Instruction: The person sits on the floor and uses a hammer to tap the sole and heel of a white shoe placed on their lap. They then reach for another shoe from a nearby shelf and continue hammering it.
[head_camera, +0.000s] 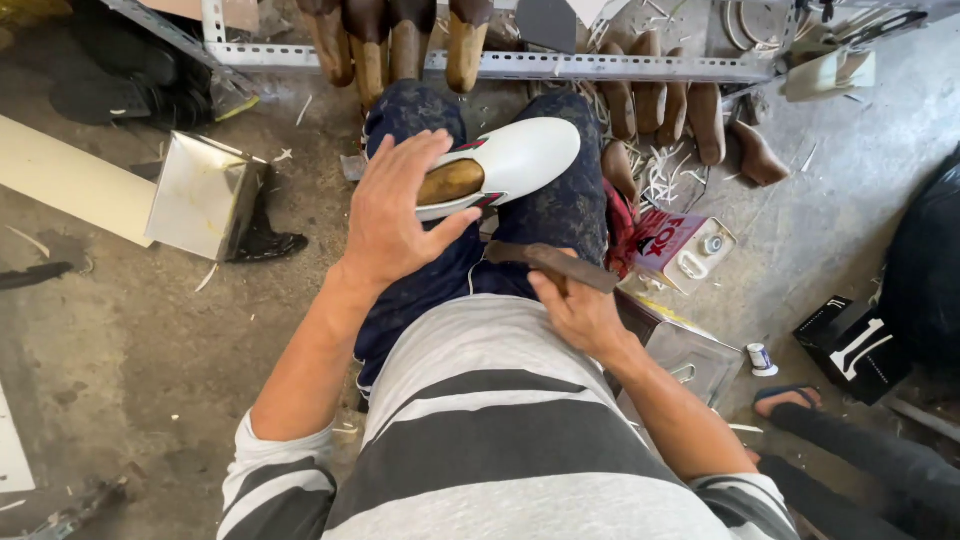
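White shoe (510, 160), mounted on a wooden last (450, 182), is supported across the knees. Stiffness is judged to come from the last, while the smooth upper may slip. The heel is clasped by the left hand (395, 215); the right hand (580, 315) is closed around a flat worn tool (550, 262).

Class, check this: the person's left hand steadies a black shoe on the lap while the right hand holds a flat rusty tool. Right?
Not quite. The head view shows the shoe is white, not black. The left hand does steady it on the lap, and the right hand holds the flat rusty tool.
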